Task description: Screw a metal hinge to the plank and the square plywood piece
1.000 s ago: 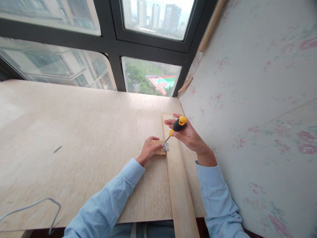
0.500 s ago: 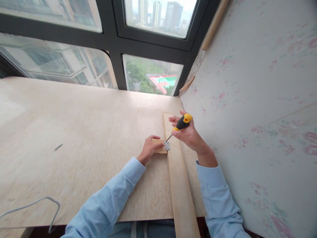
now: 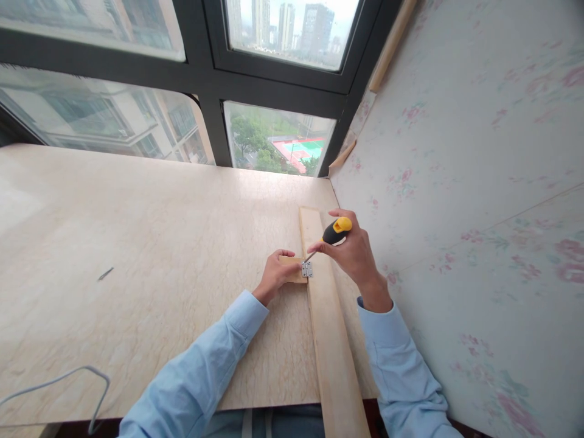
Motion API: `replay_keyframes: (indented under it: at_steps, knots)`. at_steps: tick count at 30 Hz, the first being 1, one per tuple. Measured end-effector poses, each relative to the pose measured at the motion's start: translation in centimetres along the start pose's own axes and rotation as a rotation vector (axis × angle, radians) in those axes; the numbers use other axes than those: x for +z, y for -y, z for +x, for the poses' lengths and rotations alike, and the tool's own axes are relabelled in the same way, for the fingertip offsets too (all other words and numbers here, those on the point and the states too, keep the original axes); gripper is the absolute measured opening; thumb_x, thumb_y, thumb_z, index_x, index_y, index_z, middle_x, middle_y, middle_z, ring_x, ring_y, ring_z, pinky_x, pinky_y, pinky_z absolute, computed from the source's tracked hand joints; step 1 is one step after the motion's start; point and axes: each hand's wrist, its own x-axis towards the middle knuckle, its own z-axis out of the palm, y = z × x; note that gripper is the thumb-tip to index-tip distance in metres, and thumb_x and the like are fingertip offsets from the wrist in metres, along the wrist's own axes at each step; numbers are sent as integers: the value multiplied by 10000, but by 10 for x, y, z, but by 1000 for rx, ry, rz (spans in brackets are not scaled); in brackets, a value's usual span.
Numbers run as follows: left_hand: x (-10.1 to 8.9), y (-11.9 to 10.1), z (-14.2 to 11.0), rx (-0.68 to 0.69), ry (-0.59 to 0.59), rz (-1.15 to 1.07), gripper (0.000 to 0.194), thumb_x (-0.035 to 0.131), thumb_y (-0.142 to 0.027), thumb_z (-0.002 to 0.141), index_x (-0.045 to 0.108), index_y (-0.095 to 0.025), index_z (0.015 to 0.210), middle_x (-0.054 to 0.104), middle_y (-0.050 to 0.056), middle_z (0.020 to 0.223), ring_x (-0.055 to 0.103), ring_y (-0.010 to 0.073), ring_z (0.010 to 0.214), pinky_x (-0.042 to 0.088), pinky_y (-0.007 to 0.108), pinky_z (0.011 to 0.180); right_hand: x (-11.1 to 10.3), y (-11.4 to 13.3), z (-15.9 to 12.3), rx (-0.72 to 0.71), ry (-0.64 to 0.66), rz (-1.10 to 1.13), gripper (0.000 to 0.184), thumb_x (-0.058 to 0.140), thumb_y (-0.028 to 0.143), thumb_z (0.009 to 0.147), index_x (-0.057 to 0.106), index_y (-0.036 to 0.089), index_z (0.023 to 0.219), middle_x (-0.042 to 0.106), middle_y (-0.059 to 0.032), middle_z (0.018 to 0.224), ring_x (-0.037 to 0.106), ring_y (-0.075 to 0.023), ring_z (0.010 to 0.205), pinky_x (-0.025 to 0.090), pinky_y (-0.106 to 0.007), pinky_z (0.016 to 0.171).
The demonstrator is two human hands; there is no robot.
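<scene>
My right hand (image 3: 354, 252) is wrapped round a black and yellow screwdriver (image 3: 335, 232), whose tip rests on a small metal hinge (image 3: 306, 271). The hinge joins a small wooden block (image 3: 295, 269) to a long wooden board (image 3: 329, 328) lying along the table's right side. My left hand (image 3: 275, 275) is closed over the block, pressing it down against the board's left edge.
A pale marble-look table (image 3: 137, 255) stretches left. A small dark screw (image 3: 106, 274) lies on it at the left. A grey wire loop (image 3: 73, 380) hangs over the near-left edge. Floral wallpaper (image 3: 456, 182) stands close on the right; windows (image 3: 278, 140) behind.
My right hand has rolled over the screwdriver handle, knuckles now up, turning the tool on the hinge. My left hand and the block have stayed put.
</scene>
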Motion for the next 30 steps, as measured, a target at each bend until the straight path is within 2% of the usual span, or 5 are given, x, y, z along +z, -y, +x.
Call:
replay_keyframes:
  at_steps: [7,12,15,21,30]
  knots:
    - [1,-4,-2,-36,11,-66,513,829,-259,538,558,-138,956,645,33,752,618,147,626,487,243,549,-13,-2,-5,-69,343,470,860,674,405,817,100,366,1457,443,-67,1416,412,-217,1338,353,-479,1111]
    - [1,-4,-1,-31,7,-55,508,829,-259,541,557,-142,955,642,26,745,615,144,622,487,240,546,-28,8,-9,-66,470,525,739,641,328,842,216,375,1446,434,-56,1441,399,-224,1356,371,-490,1109]
    - [1,-4,-2,-26,7,-46,500,825,-263,549,559,-140,954,641,29,747,611,141,617,481,235,538,-26,11,-8,-33,449,449,628,660,359,830,366,307,1383,608,-71,1242,589,-234,1166,478,-465,1014]
    - [1,-6,-3,-29,13,-57,493,816,-245,550,562,-132,957,644,39,753,613,143,615,480,236,534,-12,9,-2,20,-4,-18,619,801,531,615,579,239,1113,666,-16,809,663,-216,697,580,-385,731]
    - [0,-1,0,-20,9,-58,512,829,-275,532,566,-138,949,629,19,736,599,135,614,472,229,535,-23,2,-9,-42,363,406,838,640,362,848,73,382,1465,416,-67,1437,433,-210,1329,399,-456,1090]
